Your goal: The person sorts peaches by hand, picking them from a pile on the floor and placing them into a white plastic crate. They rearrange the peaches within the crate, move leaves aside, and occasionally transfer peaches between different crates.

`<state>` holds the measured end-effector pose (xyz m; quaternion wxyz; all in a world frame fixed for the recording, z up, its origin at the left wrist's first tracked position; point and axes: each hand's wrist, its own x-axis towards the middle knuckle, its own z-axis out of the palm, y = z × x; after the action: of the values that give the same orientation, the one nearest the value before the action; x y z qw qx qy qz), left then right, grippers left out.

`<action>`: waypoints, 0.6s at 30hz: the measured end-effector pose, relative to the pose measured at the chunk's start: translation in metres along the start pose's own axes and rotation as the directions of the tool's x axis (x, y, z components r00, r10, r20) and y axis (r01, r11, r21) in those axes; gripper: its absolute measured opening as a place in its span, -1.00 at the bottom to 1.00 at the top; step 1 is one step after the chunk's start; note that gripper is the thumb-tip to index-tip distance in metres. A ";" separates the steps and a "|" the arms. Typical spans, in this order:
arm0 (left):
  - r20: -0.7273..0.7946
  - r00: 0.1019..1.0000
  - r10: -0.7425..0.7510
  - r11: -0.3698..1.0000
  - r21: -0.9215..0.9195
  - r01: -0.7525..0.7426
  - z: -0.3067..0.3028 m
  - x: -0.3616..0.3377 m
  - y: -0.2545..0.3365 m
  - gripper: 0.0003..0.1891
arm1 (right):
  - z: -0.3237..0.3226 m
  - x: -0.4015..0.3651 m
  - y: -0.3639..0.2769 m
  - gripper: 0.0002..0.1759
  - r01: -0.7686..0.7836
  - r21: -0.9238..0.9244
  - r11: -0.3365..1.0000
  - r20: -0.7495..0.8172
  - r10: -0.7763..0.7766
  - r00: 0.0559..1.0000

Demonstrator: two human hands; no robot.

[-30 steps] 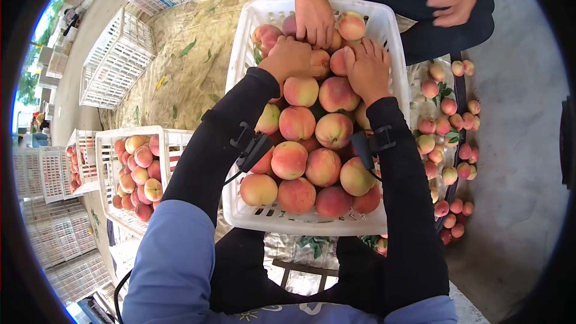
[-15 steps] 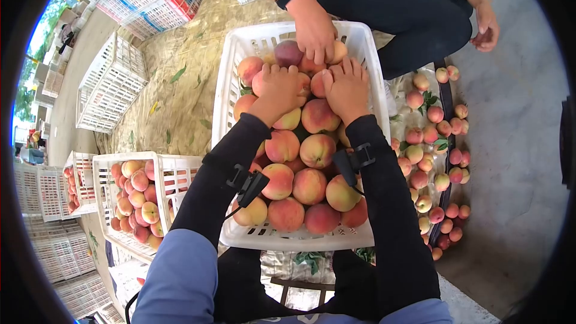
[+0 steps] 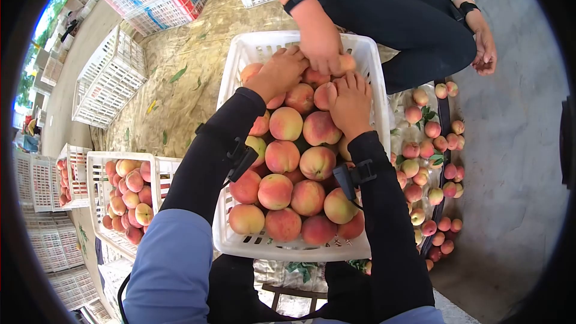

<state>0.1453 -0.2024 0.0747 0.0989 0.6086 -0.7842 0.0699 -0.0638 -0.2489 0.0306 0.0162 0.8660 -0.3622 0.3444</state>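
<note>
A white plastic crate (image 3: 223, 108) full of peaches (image 3: 317, 162) stands before me. My left hand (image 3: 279, 74) reaches to its far left part, fingers curled down over a peach that is mostly hidden beneath them. My right hand (image 3: 351, 105) is bent over the far right part, its thumb against a peach (image 3: 323, 96). Between my hands, a co-worker's hand (image 3: 321, 47) reaches into the far end from the opposite side, beside a pale orange peach (image 3: 345, 65). The co-worker's other hand (image 3: 483, 49) hangs by the knee, outside the crate.
Loose peaches (image 3: 411, 168) lie on the ground to the right, some beyond a dark strip (image 3: 443, 144). A second peach-filled crate (image 3: 96, 204) stands at left. Another crate (image 3: 108, 81) and stacked crates (image 3: 156, 0) stand farther off on a leaf-strewn tan sheet (image 3: 174, 108).
My left hand has moved toward the crate's far end, covering a dark peach and uncovering others nearer me. My right hand stays near its spot. The whole view has shifted slightly.
</note>
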 end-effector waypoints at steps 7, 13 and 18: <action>0.122 0.925 -0.359 0.931 -0.014 0.364 -0.029 -0.005 -0.009 -0.81 | -0.003 0.000 -0.002 -0.64 -0.020 0.045 0.999 -0.012 0.021 1.000; 0.024 0.996 -0.091 0.993 0.076 0.089 0.001 0.004 0.004 -0.65 | -0.006 0.001 -0.004 -0.64 -0.047 0.076 0.996 0.029 0.045 0.999; 0.474 0.866 -0.158 0.979 0.190 0.075 -0.028 0.043 0.039 -0.48 | -0.002 0.000 -0.003 -0.67 -0.021 -0.027 0.999 0.005 0.021 1.000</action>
<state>0.0994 -0.2267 0.1124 -0.1480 0.6588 -0.7371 -0.0267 -0.0631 -0.2459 0.0329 0.0232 0.8628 -0.3757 0.3376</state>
